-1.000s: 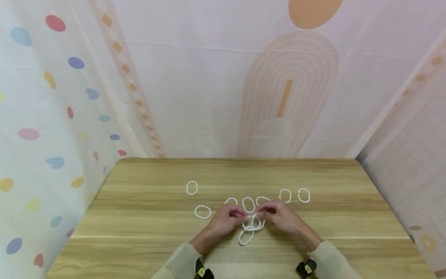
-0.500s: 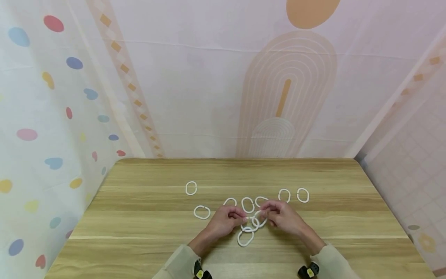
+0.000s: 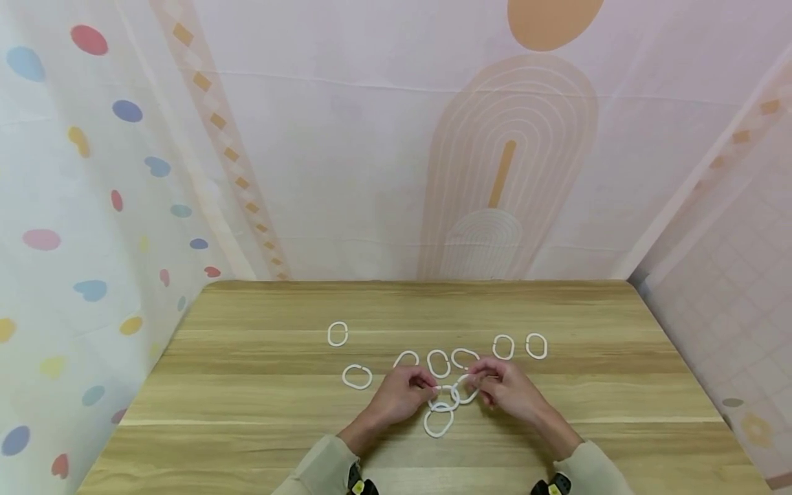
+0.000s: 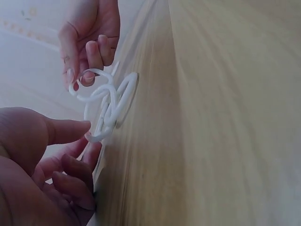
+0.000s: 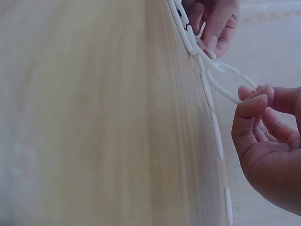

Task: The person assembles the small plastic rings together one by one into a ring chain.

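Note:
In the head view, my left hand pinches the left end of a white plastic chain link between thumb and fingertips. A second white link hooks through its right side, its far end pinched by my right hand. Below them, a third link joins the one at my left hand and lies toward the front edge. The left wrist view shows the joined links strung between both hands, close over the wood. From the right wrist, thumb and fingertips close on the end of the right link.
Several loose white links lie on the wooden table: one link at the back left, another link beside the left hand, others just beyond the hands and at the right. A patterned curtain hangs behind the table's far edge.
My right hand has drawn slightly right with its link, which now stretches out from the middle link rather than overlapping it. The left hand keeps its pinch nearly in place.

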Available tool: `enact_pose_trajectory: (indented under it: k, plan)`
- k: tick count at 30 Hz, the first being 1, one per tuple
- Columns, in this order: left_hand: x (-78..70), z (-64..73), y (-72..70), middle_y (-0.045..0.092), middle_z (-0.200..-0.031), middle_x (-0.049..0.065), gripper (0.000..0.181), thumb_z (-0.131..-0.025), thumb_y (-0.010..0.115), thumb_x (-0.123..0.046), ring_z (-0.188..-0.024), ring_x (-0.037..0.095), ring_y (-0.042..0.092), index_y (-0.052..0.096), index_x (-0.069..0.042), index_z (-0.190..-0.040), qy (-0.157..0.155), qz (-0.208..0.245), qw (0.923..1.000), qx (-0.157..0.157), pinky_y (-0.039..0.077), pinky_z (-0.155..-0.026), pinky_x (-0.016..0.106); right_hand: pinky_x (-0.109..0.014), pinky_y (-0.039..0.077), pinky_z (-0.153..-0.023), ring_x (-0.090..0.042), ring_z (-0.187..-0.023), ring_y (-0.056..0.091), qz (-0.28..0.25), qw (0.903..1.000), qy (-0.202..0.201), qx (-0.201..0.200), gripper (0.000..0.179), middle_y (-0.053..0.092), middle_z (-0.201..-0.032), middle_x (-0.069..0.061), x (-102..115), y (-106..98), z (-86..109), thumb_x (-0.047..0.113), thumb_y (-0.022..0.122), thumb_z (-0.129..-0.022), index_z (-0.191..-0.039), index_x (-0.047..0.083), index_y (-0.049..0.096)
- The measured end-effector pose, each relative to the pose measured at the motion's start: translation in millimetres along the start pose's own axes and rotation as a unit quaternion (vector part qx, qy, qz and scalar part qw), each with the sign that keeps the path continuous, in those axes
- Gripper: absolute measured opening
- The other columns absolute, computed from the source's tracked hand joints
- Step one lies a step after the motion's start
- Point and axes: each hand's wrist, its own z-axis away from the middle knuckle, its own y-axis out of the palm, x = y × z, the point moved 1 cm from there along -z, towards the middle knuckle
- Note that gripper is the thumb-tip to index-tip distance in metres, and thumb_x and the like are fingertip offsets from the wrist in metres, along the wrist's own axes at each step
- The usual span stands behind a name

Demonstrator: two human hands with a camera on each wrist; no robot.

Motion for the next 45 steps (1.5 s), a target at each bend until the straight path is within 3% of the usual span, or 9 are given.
enact_pose_trajectory:
  k: [5,11,17,23,30,38,45]
  plan:
    - [-6.4,-1.4,4.3,0.070,-0.088,-0.001,0.010,-0.086,0.073,-0.014,-0.087,0.014,0.063,0.071,-0.007,-0.094,0.007,-0.019,0.9998,-0.002,0.048,-0.083,0.030,-0.021,0.044,-0.050,-0.009,-0.058,0.052,-0.008,1.0000,0.002,0.004,0.018,0.063,-0.083,-0.015,1,1,-0.2,0.006,0.063,-0.095,-0.106,-0.008,0.060]
    - [-12.8,-9.0,13.8,0.071,-0.099,-0.001,0.018,-0.092,0.070,-0.023,-0.102,0.019,0.063,0.072,-0.010,-0.104,0.024,-0.031,0.9987,0.032,0.047,-0.093,0.037,-0.021,0.044,-0.050,-0.009,-0.058,0.051,-0.012,0.9999,0.005,0.007,0.019,0.061,-0.079,-0.011,0,1,-0.8,0.006,0.061,-0.096,-0.107,-0.009,0.059]
    - [-14.4,-15.8,17.5,0.073,-0.099,0.001,0.015,-0.092,0.069,-0.020,-0.100,0.017,0.064,0.073,-0.009,-0.102,0.031,-0.034,0.9974,0.055,0.048,-0.088,0.032,-0.021,0.044,-0.051,-0.010,-0.059,0.052,-0.027,0.9995,0.014,0.009,0.020,0.063,-0.083,-0.013,1,0,0.2,0.005,0.058,-0.097,-0.110,-0.010,0.055]
    - [-11.2,-16.4,19.5,0.073,-0.091,0.001,0.010,-0.091,0.071,-0.016,-0.088,0.012,0.064,0.075,-0.008,-0.095,0.039,-0.025,0.9983,0.036,0.048,-0.079,0.026,-0.021,0.043,-0.050,-0.010,-0.059,0.052,-0.030,0.9992,0.027,0.010,0.019,0.066,-0.087,-0.015,-1,-1,0.8,0.004,0.057,-0.097,-0.109,-0.010,0.054]
    - [-4.5,-17.0,19.2,0.072,-0.086,0.002,0.010,-0.090,0.072,-0.014,-0.080,0.008,0.062,0.075,-0.005,-0.094,0.034,-0.001,0.9989,0.031,0.048,-0.075,0.023,-0.021,0.040,-0.049,-0.009,-0.056,0.048,-0.009,0.9994,0.032,-0.009,0.019,0.058,-0.074,-0.006,-4,-1,1.9,0.004,0.060,-0.094,-0.108,-0.009,0.058]
    - [-1.4,-18.0,19.5,0.069,-0.082,-0.003,0.008,-0.091,0.071,-0.015,-0.075,0.003,0.055,0.075,-0.008,-0.093,0.011,0.014,0.9986,0.049,0.045,-0.071,0.022,-0.024,0.046,-0.060,-0.013,-0.075,0.056,0.049,0.9932,0.038,-0.099,0.023,0.065,-0.110,-0.017,-4,-32,7.7,0.006,0.063,-0.093,-0.113,-0.004,0.061]
    - [0.1,-18.4,21.3,0.069,-0.081,-0.002,0.008,-0.091,0.071,-0.015,-0.073,0.002,0.055,0.075,-0.008,-0.092,0.023,0.012,0.9980,0.057,0.044,-0.069,0.020,-0.024,0.049,-0.066,-0.013,-0.084,0.058,0.131,0.9710,0.040,-0.196,0.024,0.062,-0.103,-0.018,-2,-84,3.1,0.004,0.062,-0.093,-0.114,-0.008,0.061]
